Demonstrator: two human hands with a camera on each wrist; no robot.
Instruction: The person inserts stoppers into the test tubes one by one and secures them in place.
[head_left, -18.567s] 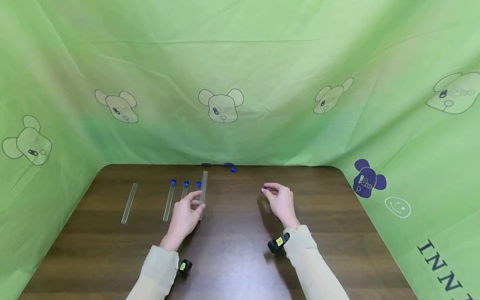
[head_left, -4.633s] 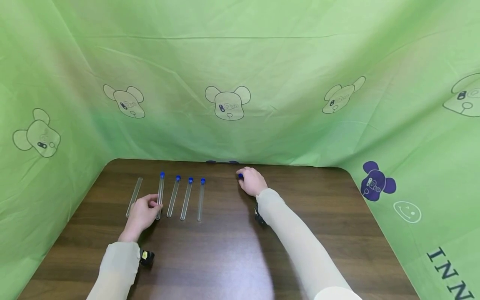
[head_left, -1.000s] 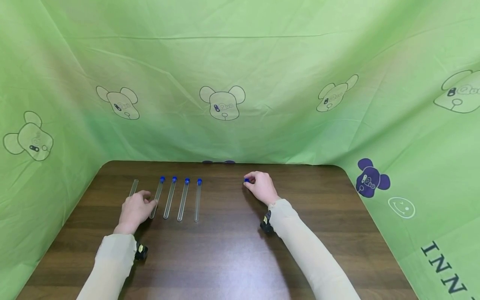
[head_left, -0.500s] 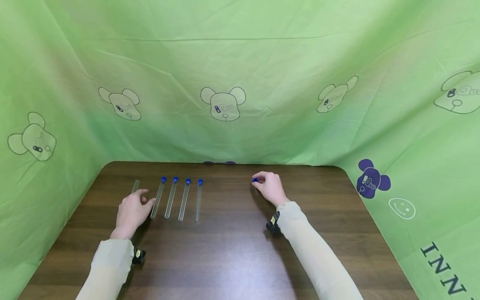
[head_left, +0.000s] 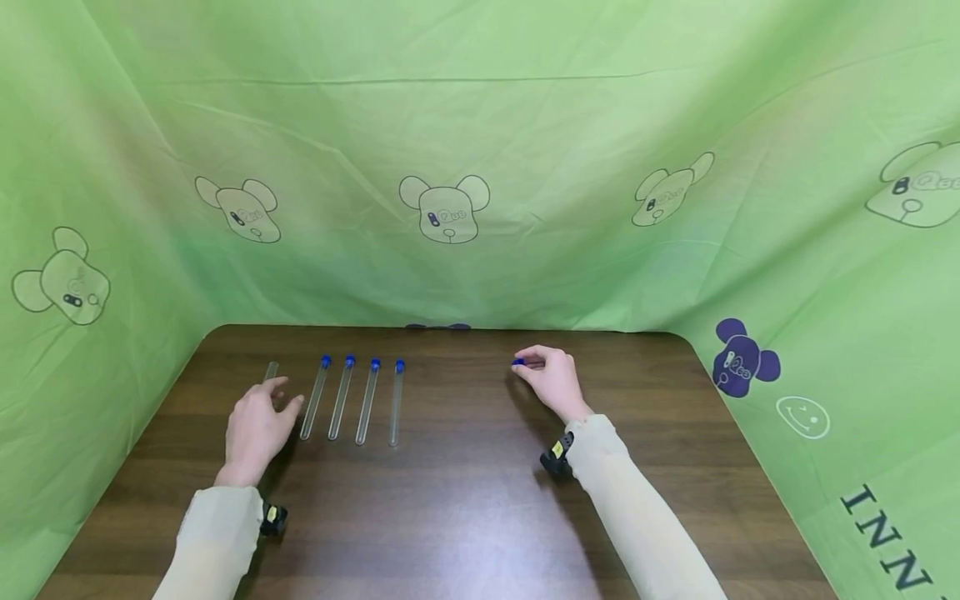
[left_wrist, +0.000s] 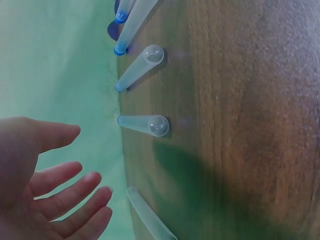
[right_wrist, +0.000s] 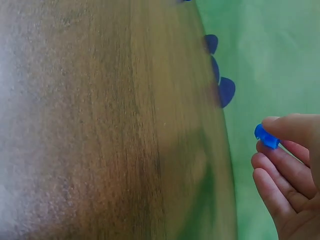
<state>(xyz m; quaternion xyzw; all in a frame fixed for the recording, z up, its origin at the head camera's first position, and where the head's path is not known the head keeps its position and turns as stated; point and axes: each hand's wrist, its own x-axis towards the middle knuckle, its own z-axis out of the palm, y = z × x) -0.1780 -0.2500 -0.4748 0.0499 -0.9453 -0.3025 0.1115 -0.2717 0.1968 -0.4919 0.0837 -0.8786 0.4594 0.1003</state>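
My left hand hovers at the left with spread fingers, holding nothing. It partly covers an uncapped clear test tube, which lies on the table; the left wrist view shows more of this tube. Just right of the hand lies a test tube with a blue cap, fingertips apart from it. Several capped tubes lie side by side there, caps toward the back. Between thumb and fingers, my right hand pinches a loose blue test tube cap above the table's back right part.
The brown wooden table ends at a green cloth backdrop printed with bear heads, which rises behind it and at both sides. Black wrist cameras sit at both cuffs, the left camera close over the table.
Earlier my left hand held the leftmost capped tube; it has let go and shifted left over the uncapped one. My right hand has taken the cap from the back and moved right with it.
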